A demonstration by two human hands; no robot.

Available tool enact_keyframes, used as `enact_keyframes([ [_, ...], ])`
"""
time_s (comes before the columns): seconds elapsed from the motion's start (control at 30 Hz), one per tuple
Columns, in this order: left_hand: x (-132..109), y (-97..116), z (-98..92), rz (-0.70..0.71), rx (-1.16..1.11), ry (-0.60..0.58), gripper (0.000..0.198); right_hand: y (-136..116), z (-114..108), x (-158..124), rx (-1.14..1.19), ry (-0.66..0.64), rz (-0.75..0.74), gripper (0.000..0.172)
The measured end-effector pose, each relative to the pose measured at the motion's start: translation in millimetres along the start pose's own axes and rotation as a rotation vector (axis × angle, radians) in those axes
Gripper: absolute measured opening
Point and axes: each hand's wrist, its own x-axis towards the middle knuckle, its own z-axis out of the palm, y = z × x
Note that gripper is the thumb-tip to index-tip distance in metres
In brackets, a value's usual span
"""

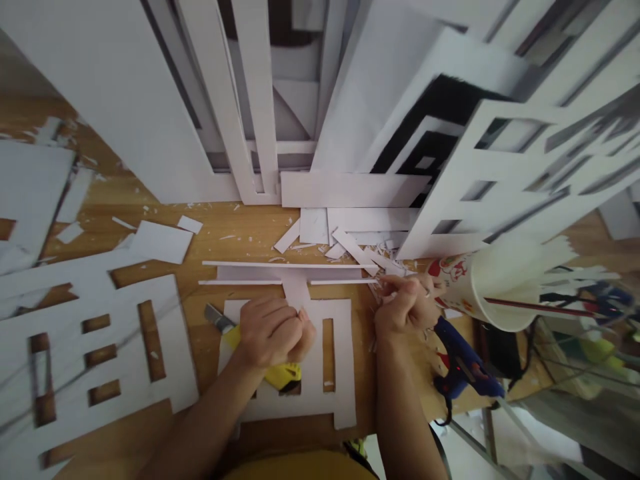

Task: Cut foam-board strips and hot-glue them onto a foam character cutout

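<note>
White T-shaped card piece with narrow strips along both long edges, positioned above the wooden desk between the worker and the upright white panels. Principal hazard: the yellow utility knife with bared metal blade lies beneath the left hand, on a flat white slotted board; a downward or leftward slip of the wrist could bring skin against the blade or drag it across the board. The narrow strips might also bend or part from the piece if pressed unevenly from one end. At right, the blue glue gun lies near the right forearm, where a careless elbow could knock it.

Left hand: fingers curled closed at the lower end of the T's stem; whether they pinch it is hidden. Right hand: thumb and fingers drawn together just beside the strips' right ends, near the white paper cup with red print; contact cannot be told.
</note>
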Motion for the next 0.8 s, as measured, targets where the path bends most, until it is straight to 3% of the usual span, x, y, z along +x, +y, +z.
enact_keyframes([
  [0.17, -0.2, -1.7, 4.6, 0.101, 0.118, 0.121, 0.044, -8.7, -0.2, 12.0, -0.133, 0.173, -0.249, 0.031],
  [0.23, 1.6, -1.0, 4.8, 0.127, 0.161, 0.126, 0.045, -13.2, 0.0, 14.6, -0.139, 0.165, -0.27, 0.027],
  [0.33, 4.8, 5.0, -0.1, 0.148, 0.214, 0.112, 0.045, -20.6, 1.7, 15.2, -0.106, 0.051, -0.275, 0.021],
  [0.5, -10.0, 36.5, -22.9, 0.118, 0.259, -0.031, 0.041, -30.0, 4.7, 12.1, -0.12, -0.179, -0.316, 0.022],
  [0.6, -40.4, 62.9, -38.1, 0.091, 0.264, -0.125, 0.036, -32.5, 2.0, 10.2, -0.13, -0.172, -0.345, 0.019],
  [0.67, -64.8, 76.9, -47.8, 0.024, 0.221, -0.253, 0.025, -34.5, -3.4, 8.6, -0.133, -0.145, -0.345, 0.019],
  [0.73, -86.0, 84.5, -59.0, -0.049, 0.175, -0.356, 0.01, -39.0, -12.9, 4.0, -0.134, -0.117, -0.329, 0.021],
  [0.8, -99.5, 84.6, -72.7, -0.113, 0.199, -0.389, 0.013, -46.9, -25.9, -6.6, -0.13, -0.102, -0.309, 0.023],
])
